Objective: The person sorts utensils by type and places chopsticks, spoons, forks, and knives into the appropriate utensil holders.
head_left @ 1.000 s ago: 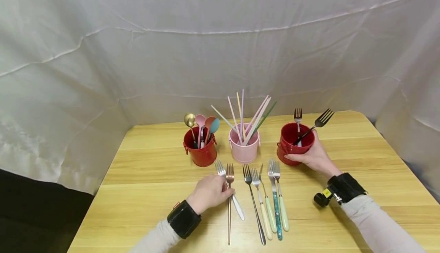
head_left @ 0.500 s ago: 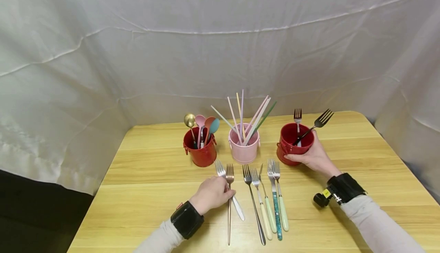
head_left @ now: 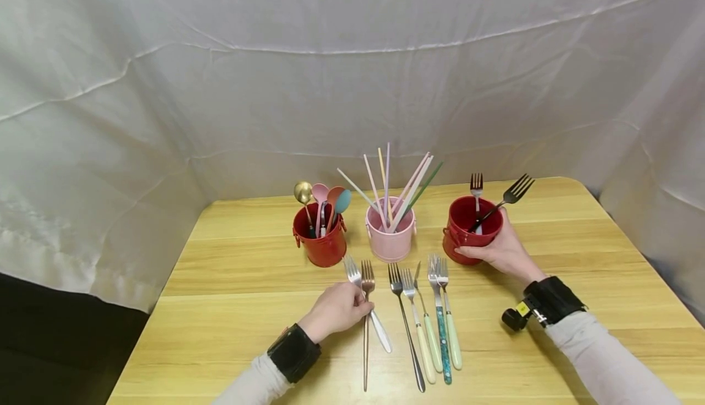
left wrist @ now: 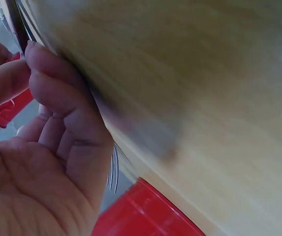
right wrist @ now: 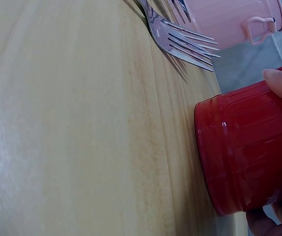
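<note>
Left hand [head_left: 337, 311] curls fingers round white-handled steel fork [head_left: 368, 304] lying on pale wooden table [head_left: 242, 307], beside rose-gold fork [head_left: 366, 325]; right hand [head_left: 502, 251] grips red ribbed metal bucket [head_left: 472, 230], steadying it; two forks stand inside; pink chopstick bucket [head_left: 390, 237] beyond

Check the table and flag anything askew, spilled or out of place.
Nothing is spilled or damaged. One oddity: the silver fork under the left hand lies slanted, crossing the rose-gold fork, while the other forks lie roughly parallel. The right hand grips the upright red cup.
</note>
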Demonstrator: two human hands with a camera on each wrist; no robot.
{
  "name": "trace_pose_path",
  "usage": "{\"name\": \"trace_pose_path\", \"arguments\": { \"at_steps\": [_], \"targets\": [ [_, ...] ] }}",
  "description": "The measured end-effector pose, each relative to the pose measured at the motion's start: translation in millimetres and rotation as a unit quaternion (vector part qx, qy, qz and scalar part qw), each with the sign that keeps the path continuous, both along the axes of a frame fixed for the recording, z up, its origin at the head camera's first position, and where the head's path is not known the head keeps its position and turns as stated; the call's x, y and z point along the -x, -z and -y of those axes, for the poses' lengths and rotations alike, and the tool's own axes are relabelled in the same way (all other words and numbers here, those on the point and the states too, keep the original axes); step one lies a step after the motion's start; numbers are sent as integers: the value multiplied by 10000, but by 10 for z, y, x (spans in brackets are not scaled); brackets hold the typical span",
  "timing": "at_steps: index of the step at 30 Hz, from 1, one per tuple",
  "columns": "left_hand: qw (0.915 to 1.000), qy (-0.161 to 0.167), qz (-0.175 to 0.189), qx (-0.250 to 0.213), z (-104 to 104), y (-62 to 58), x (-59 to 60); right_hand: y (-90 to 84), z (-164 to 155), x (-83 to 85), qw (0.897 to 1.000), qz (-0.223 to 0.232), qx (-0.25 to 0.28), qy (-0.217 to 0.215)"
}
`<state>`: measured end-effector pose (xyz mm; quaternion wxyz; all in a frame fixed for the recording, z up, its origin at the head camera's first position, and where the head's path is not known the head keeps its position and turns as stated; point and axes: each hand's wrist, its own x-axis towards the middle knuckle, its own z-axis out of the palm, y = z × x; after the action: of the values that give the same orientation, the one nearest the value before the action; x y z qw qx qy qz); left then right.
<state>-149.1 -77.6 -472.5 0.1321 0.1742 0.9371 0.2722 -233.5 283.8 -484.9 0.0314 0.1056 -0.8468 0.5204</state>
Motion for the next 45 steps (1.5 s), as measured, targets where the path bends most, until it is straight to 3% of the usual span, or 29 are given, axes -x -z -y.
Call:
{"name": "trace_pose_path", "arguments": {
  "at_steps": [5,23,34,45],
  "targets": [
    [9998,78,-104,-180,38,-9,2,7,1,5,10000,-15,38,10],
    [9973,-84,322,-657,114,-73,-7,12,-3,-7,10000,22,-16,10],
    [9972,-39,81,-739,103,-234,10,6,-5,-2,10000,40,-81,37],
    [9956,12,-213,-910,72,-313,8,7,-4,3,10000,-24,-58,13]
  ]
}}
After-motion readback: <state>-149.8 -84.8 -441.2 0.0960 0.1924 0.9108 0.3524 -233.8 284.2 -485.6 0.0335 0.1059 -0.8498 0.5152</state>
